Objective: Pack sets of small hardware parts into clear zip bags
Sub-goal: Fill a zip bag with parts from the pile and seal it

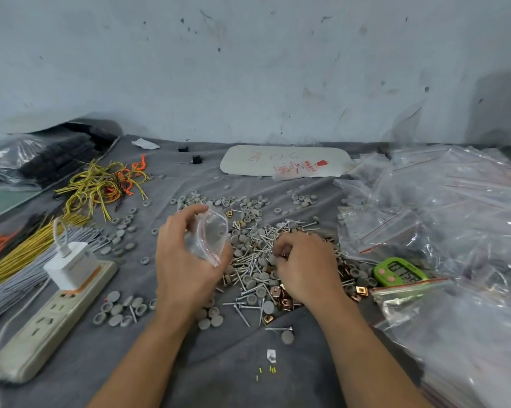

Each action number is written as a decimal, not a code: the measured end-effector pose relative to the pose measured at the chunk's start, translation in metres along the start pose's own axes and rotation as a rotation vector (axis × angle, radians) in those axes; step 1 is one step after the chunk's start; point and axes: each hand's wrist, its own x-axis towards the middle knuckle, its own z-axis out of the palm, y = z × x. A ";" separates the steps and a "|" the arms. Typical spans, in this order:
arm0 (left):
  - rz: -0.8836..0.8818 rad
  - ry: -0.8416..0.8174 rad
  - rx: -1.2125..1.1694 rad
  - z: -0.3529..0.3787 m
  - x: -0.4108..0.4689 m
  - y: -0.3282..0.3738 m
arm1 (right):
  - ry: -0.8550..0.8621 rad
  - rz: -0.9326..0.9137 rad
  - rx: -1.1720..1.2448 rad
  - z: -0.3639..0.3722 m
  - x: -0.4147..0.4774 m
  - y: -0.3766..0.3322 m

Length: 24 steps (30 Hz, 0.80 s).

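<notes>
Two bare forearms reached up from the bottom of the frame over a grey cloth point(166, 363), past a few tiny yellow bits point(270, 370) lying near the lower edge.

At lower left lay a beige power strip point(42, 322) with a white charger point(70, 265) plugged into its far end.

In the centre, the left hand point(183, 266) held a clear zip bag point(211, 235). Its fingers curled round the bag from the left. The red-striped mouth stood open and faced right, toward the hardware pile point(254, 266) of screws, grey caps and copper clips just beside it.

The right hand point(305, 267) rested palm down on that pile. Its fingers curled in and pinched a copper clip point(285, 251) at their tips, close to the bag's mouth but apart from it.

Right of the pile sat a green timer point(399, 272). Heaps of empty clear bags point(454, 219) filled the right side.

Farther up, loose grey caps point(248, 203) were scattered across the cloth. At upper left lay tangled yellow wires point(101, 184). A white board point(283, 160) lay at upper centre, against a stained wall point(248, 69).
</notes>
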 end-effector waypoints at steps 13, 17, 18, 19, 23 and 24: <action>-0.053 -0.010 -0.107 0.004 -0.002 -0.004 | 0.250 0.049 0.405 -0.004 0.009 0.012; -0.061 -0.071 -0.057 0.012 -0.008 -0.007 | 0.095 0.018 0.193 0.004 0.007 0.010; -0.057 -0.089 -0.027 0.014 -0.009 -0.008 | 0.076 0.021 0.163 0.004 0.007 0.010; -0.045 -0.107 0.005 0.016 -0.011 -0.008 | 0.074 0.020 0.151 0.005 0.007 0.010; -0.023 -0.164 0.061 0.020 -0.015 -0.003 | 0.218 0.002 0.332 0.000 0.005 0.008; -0.019 -0.182 0.082 0.022 -0.015 -0.003 | 0.258 0.005 0.429 -0.002 0.004 0.008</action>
